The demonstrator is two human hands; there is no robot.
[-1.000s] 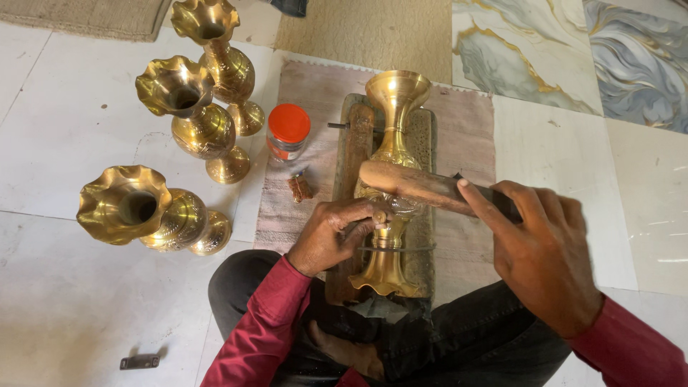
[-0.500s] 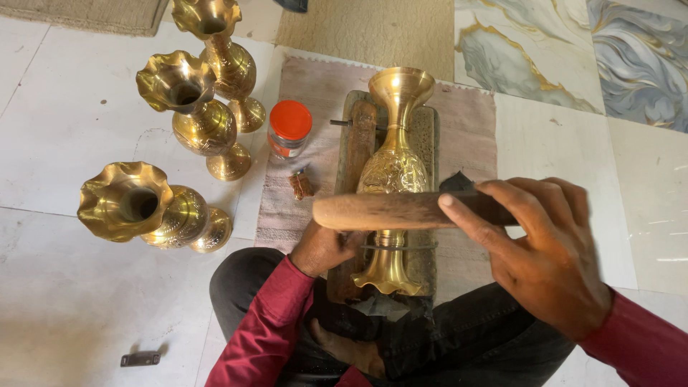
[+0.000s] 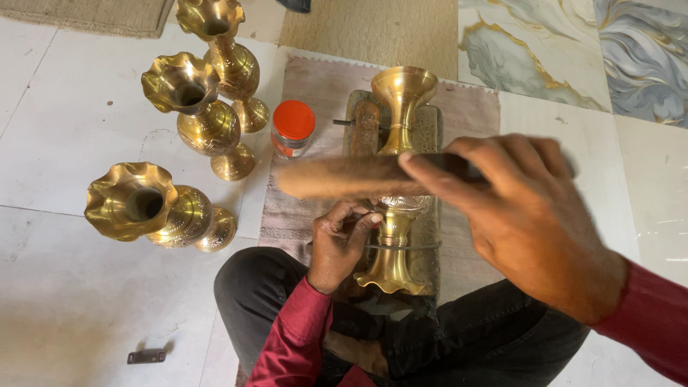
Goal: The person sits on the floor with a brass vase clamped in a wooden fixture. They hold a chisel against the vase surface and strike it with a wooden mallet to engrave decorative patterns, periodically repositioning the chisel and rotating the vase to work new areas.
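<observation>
Brass vase (image 3: 396, 215), lying lengthwise on a wooden block (image 3: 430, 129) between my knees, flared rim near my lap, foot pointing away. My left hand (image 3: 337, 247) rests against its narrow neck, fingers pressed together as if pinching a small tool at the metal; the tool itself is too hidden to tell. My right hand (image 3: 530, 215), raised closer to the camera and blurred, has its grip wrapped round the dark handle of a wooden mallet (image 3: 344, 178), whose long head lies crosswise above the vase body. Beneath the block: a grey-brown cloth mat (image 3: 315, 93) spread on the white tiled floor (image 3: 72, 129). Beside the mat's left edge, an orange-lidded jar (image 3: 293, 129), upright. Left of that, three more brass vases: one on its side (image 3: 154, 211), nearest me, then two upright (image 3: 197, 111), (image 3: 226, 50), close together. Small dark metal piece (image 3: 146, 355) on the floor, near my left knee.
</observation>
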